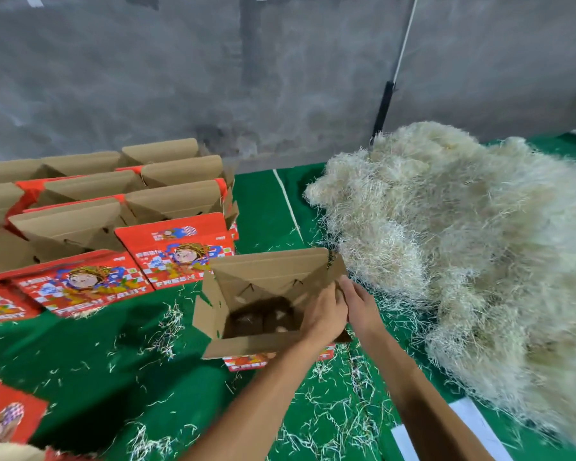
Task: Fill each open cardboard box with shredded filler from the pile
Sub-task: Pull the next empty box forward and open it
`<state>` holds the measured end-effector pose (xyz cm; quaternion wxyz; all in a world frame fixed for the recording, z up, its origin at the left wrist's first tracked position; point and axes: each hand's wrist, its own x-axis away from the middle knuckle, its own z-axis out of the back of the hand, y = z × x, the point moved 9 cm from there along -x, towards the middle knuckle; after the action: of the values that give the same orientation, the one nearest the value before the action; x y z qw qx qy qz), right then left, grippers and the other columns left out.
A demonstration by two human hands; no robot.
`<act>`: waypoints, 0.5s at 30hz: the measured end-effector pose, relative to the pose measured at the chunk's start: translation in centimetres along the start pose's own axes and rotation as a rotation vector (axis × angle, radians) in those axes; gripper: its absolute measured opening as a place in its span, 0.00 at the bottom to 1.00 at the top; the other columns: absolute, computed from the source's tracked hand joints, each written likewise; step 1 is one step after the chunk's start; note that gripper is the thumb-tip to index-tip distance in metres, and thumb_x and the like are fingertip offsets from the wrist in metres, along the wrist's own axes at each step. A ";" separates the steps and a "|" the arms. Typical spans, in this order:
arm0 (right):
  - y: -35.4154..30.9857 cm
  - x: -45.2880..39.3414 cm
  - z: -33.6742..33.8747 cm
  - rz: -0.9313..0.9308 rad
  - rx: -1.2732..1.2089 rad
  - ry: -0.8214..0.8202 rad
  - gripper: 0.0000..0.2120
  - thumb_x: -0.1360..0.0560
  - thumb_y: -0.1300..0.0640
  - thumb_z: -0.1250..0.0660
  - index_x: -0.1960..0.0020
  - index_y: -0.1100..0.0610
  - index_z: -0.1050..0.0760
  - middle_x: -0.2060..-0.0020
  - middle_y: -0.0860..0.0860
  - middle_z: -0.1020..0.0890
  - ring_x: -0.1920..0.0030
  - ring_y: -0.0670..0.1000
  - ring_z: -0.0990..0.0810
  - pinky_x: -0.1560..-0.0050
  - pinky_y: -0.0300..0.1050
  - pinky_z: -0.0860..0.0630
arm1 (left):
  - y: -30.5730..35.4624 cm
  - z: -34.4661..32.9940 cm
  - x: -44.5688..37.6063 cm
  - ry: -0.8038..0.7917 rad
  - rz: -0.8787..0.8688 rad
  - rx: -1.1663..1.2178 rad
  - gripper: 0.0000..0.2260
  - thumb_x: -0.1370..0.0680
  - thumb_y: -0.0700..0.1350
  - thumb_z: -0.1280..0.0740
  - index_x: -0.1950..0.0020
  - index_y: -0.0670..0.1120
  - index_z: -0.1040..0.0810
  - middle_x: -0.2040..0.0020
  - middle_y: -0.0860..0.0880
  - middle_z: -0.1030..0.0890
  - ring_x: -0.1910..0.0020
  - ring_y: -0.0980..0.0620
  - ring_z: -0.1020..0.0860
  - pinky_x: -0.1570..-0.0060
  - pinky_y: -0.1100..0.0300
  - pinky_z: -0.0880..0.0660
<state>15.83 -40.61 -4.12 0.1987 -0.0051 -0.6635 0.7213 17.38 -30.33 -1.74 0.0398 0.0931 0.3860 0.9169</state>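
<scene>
At six o'clock on the green bench (80, 344), both hands gripped the open cardboard box's (256, 294) right flap, left hand (325, 314) beside right hand (359, 307). Shredded filler pile (463, 244) lay at three o'clock: light, springy, best gathered in loose armfuls.

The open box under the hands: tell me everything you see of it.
The open box is brown corrugated cardboard inside, red print outside, upright on the green table cover beside the filler pile. Its four flaps stand open; its dark inside shows no filler. Both hands, left and right, hold its right flap.
</scene>
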 end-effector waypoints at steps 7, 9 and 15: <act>2.5 -2.3 2.2 0.073 0.125 0.197 0.16 0.18 0.48 0.39 0.61 0.54 0.23 0.71 0.46 0.20 0.71 0.44 0.26 0.70 0.40 0.29 | -2.3 -3.3 -1.4 0.014 -0.229 -0.075 0.27 0.19 0.39 0.42 0.23 0.59 0.41 0.20 0.57 0.48 0.32 0.48 0.27 0.39 0.51 0.24; 3.8 -2.8 3.1 0.037 0.131 0.224 0.15 0.20 0.46 0.36 0.59 0.54 0.21 0.70 0.47 0.18 0.71 0.47 0.22 0.72 0.42 0.25 | -2.0 -3.7 -1.7 0.078 -0.278 -0.186 0.23 0.18 0.42 0.42 0.24 0.57 0.38 0.20 0.56 0.49 0.30 0.48 0.31 0.42 0.49 0.22; 7.8 -3.8 3.4 -0.042 0.260 0.113 0.16 0.19 0.51 0.35 0.35 0.59 0.26 0.49 0.56 0.15 0.57 0.48 0.16 0.62 0.40 0.19 | 0.1 -6.0 -2.6 0.152 -0.349 -0.511 0.15 0.21 0.43 0.43 0.39 0.43 0.21 0.24 0.46 0.36 0.21 0.46 0.49 0.24 0.42 0.50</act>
<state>16.18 -45.30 -12.20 0.2500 -0.0061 -0.5519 0.7955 18.70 -35.02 -6.12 0.1896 -0.0561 0.1550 0.9679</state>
